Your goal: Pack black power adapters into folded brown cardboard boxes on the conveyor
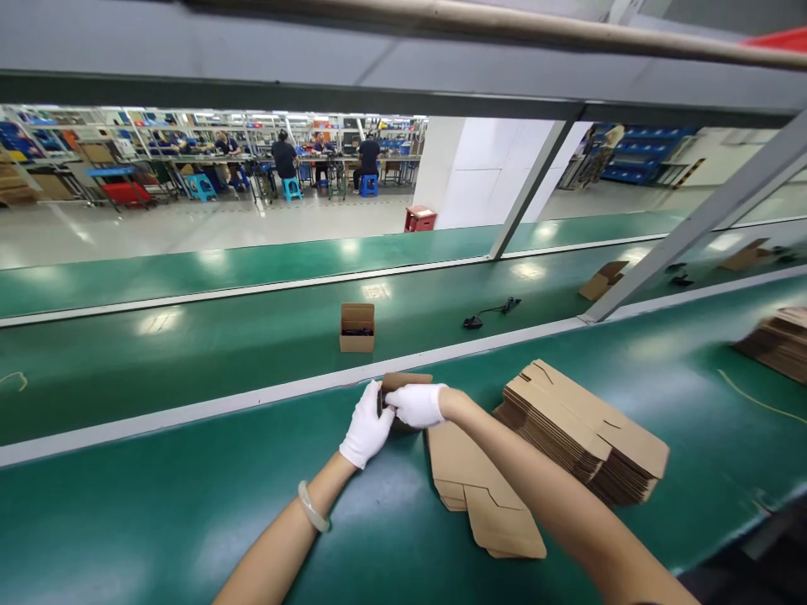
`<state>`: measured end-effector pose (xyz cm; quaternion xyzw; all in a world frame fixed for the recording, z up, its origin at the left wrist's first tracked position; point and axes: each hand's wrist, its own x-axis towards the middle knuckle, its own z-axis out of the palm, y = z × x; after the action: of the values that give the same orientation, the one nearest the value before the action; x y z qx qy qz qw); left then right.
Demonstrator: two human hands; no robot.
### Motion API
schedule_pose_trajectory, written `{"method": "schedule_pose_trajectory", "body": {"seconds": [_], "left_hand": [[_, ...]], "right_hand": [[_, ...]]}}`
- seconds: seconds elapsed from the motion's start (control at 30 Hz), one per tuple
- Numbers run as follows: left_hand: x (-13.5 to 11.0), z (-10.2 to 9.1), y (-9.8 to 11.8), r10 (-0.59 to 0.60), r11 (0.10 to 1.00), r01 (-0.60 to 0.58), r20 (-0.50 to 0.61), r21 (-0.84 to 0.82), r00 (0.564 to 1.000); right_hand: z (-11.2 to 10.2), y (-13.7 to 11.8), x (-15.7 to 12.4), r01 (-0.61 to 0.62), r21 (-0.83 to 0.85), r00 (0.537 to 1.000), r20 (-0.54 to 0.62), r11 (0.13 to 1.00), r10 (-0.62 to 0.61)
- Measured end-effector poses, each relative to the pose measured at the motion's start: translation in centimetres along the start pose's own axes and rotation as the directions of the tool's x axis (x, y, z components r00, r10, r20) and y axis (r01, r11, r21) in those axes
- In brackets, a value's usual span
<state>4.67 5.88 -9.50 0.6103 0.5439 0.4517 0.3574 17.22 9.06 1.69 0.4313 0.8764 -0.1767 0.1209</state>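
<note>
The left hand (366,425) and the right hand (416,405) both wear white gloves, and they are close together, pressed on a small cardboard box (406,383) from both sides. The box is held just above the near green desk (189,525), and a dark thing shows at its side, too small to tell what it is. A see-through bangle (313,507) sits on the left wrist. Just under the right arm lies a flat brown card (482,496), and its top end comes close to the hands. Just to the right is a tall stack of flat brown cards (580,428), which sits near the right arm. There is green room to the left of the hands, and more past the stack. In front of the hands runs a white edge rail (189,412), close to the box. Past the rail is a second green belt (189,378). On it stands an open brown box (356,328) with something dark inside, and a black cable (492,313) lies well to its right. Another stack of cards (772,344) sits at the right edge of the near desk. Far off, people (283,158) sit at work benches.
</note>
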Motion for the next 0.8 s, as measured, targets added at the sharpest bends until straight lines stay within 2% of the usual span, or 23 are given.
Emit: {"method": "schedule_pose_trajectory", "body": {"seconds": [0.1,0.13,0.17,0.2,0.27,0.3,0.33,0.37,0.4,0.5,0.6,0.7,0.73,0.8], "left_hand": [[0.4,-1.6,-0.9,0.010,0.998,-0.004,-0.090,0.066,0.996],[0.8,-2.7,-1.4,0.009,0.996,0.002,-0.125,0.092,0.992],[1.1,-4.0,-1.9,0.006,0.993,0.014,-0.161,0.120,0.987],[1.6,-5.5,-2.4,0.000,0.988,0.031,-0.199,0.153,0.980],[2.6,-9.1,-3.3,-0.016,0.972,0.079,-0.271,0.223,0.962],[3.2,-11.1,-3.7,-0.025,0.960,0.108,-0.307,0.258,0.951],[3.8,-13.0,-4.0,-0.032,0.947,0.139,-0.342,0.291,0.939],[4.4,-15.0,-4.3,-0.040,0.932,0.170,-0.375,0.321,0.926],[5.0,-16.9,-4.6,-0.047,0.916,0.200,-0.404,0.347,0.913],[6.8,-21.7,-5.4,-0.053,0.865,0.278,-0.476,0.418,0.878],[7.8,-24.6,-6.0,-0.023,0.806,0.319,-0.511,0.499,0.859],[7.4,-25.7,-6.1,0.081,0.721,0.326,-0.542,0.612,0.837],[7.2,-25.7,-6.1,0.122,0.681,0.308,-0.518,0.664,0.846],[6.6,-25.5,-6.0,0.170,0.593,0.232,-0.401,0.771,0.900]], "right_hand": [[0.5,0.2,-4.0,0.035,0.135,0.985,-0.172,0.990,-0.012],[0.8,0.7,-5.4,0.003,0.212,0.975,-0.218,0.977,0.044],[1.1,1.3,-6.8,-0.097,0.252,0.962,-0.223,0.963,0.156],[1.5,2.1,-7.9,-0.262,0.259,0.922,-0.216,0.930,0.320],[2.5,4.0,-9.6,-0.590,0.226,0.778,-0.098,0.776,0.620],[3.0,4.9,-10.1,-0.696,0.191,0.701,-0.029,0.692,0.713],[3.6,5.7,-10.3,-0.763,0.162,0.638,0.035,0.626,0.769],[4.1,6.4,-10.4,-0.798,0.146,0.599,0.086,0.585,0.796],[4.6,6.8,-10.3,-0.812,0.145,0.581,0.115,0.565,0.806],[5.4,7.5,-9.5,-0.808,0.186,0.584,0.129,0.559,0.801],[5.7,7.7,-9.0,-0.790,0.212,0.605,0.116,0.576,0.788],[6.2,8.7,-8.8,-0.751,0.224,0.650,0.084,0.621,0.755],[6.5,9.1,-8.8,-0.732,0.218,0.667,0.036,0.645,0.744],[7.1,9.8,-8.8,-0.694,0.185,0.685,-0.130,0.696,0.717]]}}
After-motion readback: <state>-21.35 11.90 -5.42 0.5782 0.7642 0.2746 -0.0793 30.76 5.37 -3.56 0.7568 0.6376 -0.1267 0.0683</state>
